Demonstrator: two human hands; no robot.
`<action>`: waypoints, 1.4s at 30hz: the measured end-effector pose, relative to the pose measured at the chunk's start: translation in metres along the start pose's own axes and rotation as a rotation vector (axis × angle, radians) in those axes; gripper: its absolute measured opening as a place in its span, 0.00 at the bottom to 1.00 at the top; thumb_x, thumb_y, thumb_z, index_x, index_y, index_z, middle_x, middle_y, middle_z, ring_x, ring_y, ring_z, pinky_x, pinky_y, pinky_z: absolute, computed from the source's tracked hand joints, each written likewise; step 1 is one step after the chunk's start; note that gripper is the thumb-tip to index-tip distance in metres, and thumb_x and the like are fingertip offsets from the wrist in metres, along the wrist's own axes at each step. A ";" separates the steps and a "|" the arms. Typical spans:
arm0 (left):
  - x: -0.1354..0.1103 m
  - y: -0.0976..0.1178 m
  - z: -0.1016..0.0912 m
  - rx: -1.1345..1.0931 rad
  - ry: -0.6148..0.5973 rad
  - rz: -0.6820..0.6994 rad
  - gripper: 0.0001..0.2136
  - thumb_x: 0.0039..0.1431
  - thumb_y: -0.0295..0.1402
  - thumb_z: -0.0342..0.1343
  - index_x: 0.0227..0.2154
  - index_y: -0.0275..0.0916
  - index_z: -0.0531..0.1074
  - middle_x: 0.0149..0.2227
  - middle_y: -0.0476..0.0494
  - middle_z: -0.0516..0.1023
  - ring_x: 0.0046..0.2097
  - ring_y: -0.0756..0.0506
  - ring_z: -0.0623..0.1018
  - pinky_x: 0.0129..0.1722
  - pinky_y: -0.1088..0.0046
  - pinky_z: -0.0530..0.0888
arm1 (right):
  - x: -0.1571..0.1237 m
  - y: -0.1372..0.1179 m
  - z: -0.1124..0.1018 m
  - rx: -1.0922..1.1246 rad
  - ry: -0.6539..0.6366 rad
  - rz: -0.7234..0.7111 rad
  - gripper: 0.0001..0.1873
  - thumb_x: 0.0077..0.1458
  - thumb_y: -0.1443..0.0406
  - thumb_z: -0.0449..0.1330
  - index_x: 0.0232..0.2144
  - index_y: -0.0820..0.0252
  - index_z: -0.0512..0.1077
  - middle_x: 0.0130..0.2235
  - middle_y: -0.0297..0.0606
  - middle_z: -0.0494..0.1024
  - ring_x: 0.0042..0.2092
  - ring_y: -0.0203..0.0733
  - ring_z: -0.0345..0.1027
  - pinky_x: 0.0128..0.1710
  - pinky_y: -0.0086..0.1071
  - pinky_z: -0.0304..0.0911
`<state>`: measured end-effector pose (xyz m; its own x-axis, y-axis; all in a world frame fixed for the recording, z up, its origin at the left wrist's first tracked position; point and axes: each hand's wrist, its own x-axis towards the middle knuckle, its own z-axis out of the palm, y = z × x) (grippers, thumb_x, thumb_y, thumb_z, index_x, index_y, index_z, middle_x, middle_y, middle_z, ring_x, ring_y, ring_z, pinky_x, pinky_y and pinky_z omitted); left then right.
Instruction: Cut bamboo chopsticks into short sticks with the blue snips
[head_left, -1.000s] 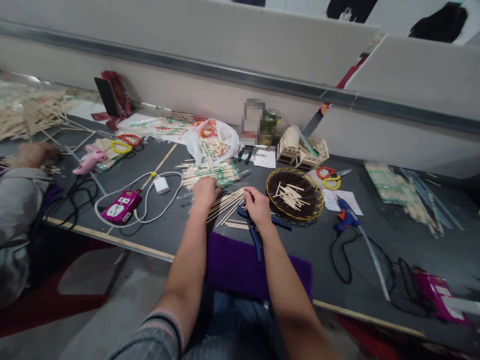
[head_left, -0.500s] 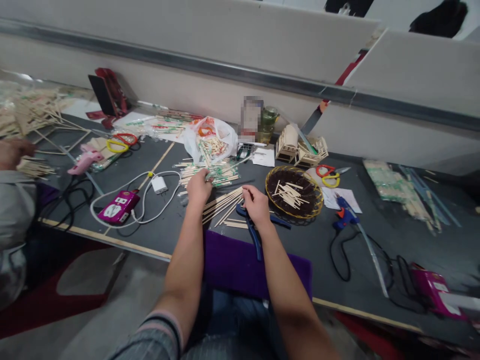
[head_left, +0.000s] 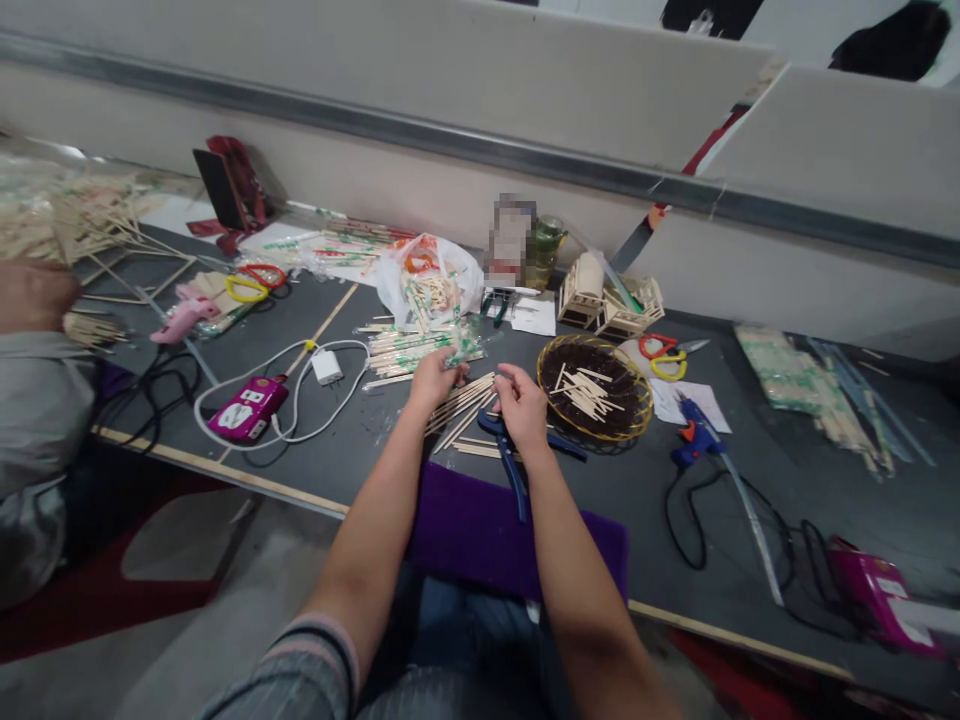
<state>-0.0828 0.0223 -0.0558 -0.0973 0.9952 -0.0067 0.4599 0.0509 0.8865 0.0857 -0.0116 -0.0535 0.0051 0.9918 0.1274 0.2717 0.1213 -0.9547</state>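
Observation:
My left hand (head_left: 437,382) pinches a crumpled clear plastic wrapper (head_left: 468,344) with green print. It hovers by the far ends of loose thin wooden sticks (head_left: 459,403), fanned out on the table. At their right ends is my right hand (head_left: 523,408), its thumb and forefinger slightly apart and the other fingers curled. Blue-handled pliers (head_left: 510,462) lie beneath and beside that hand, their head partly covered. Wrapped sticks (head_left: 405,352) with green print lie beyond my left hand. Short cut sticks (head_left: 589,393) rest in a brown basket (head_left: 649,412) to the right.
A white plastic bag (head_left: 469,275) and small wooden models (head_left: 581,290) stand at the back. Scissors (head_left: 669,362) and a blue glue gun (head_left: 696,437) lie right. Left are a magenta box (head_left: 244,410), a white cable, a pink glue gun (head_left: 182,318) and a co-worker's hand (head_left: 37,295).
My left hand has moved right, toward my right hand, carrying the wrapper off the wrapped sticks. The right hand's fingers have parted a little at the stick ends. The view has shifted slightly.

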 end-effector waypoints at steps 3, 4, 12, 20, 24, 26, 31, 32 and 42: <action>-0.003 0.004 -0.001 0.055 -0.010 0.042 0.08 0.50 0.31 0.52 0.28 0.37 0.75 0.20 0.50 0.74 0.26 0.47 0.75 0.32 0.74 0.69 | 0.000 0.000 0.001 0.006 0.013 -0.001 0.20 0.56 0.56 0.54 0.46 0.61 0.72 0.31 0.36 0.78 0.21 0.32 0.67 0.22 0.26 0.63; -0.004 0.006 -0.001 0.064 -0.029 0.065 0.08 0.49 0.30 0.51 0.28 0.37 0.76 0.20 0.49 0.75 0.27 0.47 0.75 0.33 0.74 0.69 | 0.000 0.000 0.001 0.015 0.021 0.000 0.20 0.56 0.56 0.54 0.46 0.62 0.72 0.31 0.36 0.78 0.21 0.32 0.67 0.23 0.26 0.63; -0.021 0.026 -0.008 0.336 -0.261 0.287 0.15 0.46 0.25 0.50 0.33 0.40 0.80 0.34 0.44 0.81 0.39 0.43 0.78 0.40 0.73 0.70 | 0.003 -0.008 -0.007 0.189 0.214 -0.130 0.26 0.51 0.53 0.60 0.48 0.62 0.71 0.43 0.43 0.75 0.35 0.36 0.68 0.30 0.28 0.66; -0.031 0.038 -0.025 0.376 -0.075 0.255 0.15 0.52 0.26 0.48 0.37 0.43 0.78 0.38 0.46 0.79 0.41 0.44 0.77 0.41 0.72 0.69 | 0.002 -0.022 -0.019 0.354 0.382 -0.146 0.20 0.57 0.50 0.54 0.30 0.61 0.71 0.34 0.36 0.73 0.23 0.28 0.58 0.19 0.24 0.55; -0.028 0.035 -0.033 0.517 0.169 0.030 0.12 0.58 0.29 0.46 0.37 0.41 0.76 0.34 0.43 0.79 0.41 0.41 0.77 0.40 0.69 0.68 | 0.000 -0.028 -0.025 0.393 0.521 -0.191 0.18 0.58 0.51 0.54 0.29 0.60 0.69 0.29 0.33 0.72 0.22 0.29 0.61 0.19 0.25 0.58; -0.028 0.035 -0.033 0.669 0.125 -0.054 0.11 0.58 0.29 0.47 0.37 0.41 0.76 0.36 0.39 0.79 0.43 0.39 0.77 0.41 0.67 0.69 | -0.001 -0.030 -0.027 0.321 0.572 -0.210 0.18 0.58 0.51 0.54 0.30 0.61 0.70 0.29 0.33 0.72 0.22 0.29 0.62 0.21 0.25 0.61; -0.032 0.035 -0.020 0.904 -0.126 -0.098 0.13 0.57 0.28 0.47 0.41 0.37 0.75 0.44 0.31 0.76 0.44 0.36 0.78 0.38 0.66 0.70 | -0.003 -0.030 -0.026 0.188 0.567 -0.208 0.19 0.59 0.51 0.54 0.33 0.61 0.71 0.30 0.34 0.74 0.23 0.29 0.64 0.23 0.26 0.64; -0.033 0.035 -0.017 0.920 -0.159 -0.089 0.14 0.57 0.27 0.47 0.42 0.37 0.74 0.46 0.30 0.75 0.44 0.37 0.78 0.38 0.66 0.71 | -0.003 -0.029 -0.026 0.184 0.559 -0.208 0.19 0.58 0.51 0.54 0.33 0.61 0.71 0.31 0.34 0.74 0.23 0.29 0.64 0.23 0.26 0.65; -0.020 0.018 -0.011 0.381 -0.240 -0.132 0.09 0.55 0.26 0.48 0.33 0.39 0.74 0.27 0.44 0.78 0.30 0.46 0.77 0.31 0.74 0.68 | -0.005 -0.022 -0.019 0.125 0.422 -0.246 0.19 0.59 0.51 0.54 0.32 0.61 0.72 0.30 0.35 0.74 0.23 0.30 0.64 0.22 0.27 0.64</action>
<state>-0.0818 0.0023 -0.0344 0.0093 0.9669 -0.2549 0.7528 0.1610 0.6383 0.0981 -0.0198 -0.0281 0.3510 0.8341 0.4255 0.1968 0.3785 -0.9044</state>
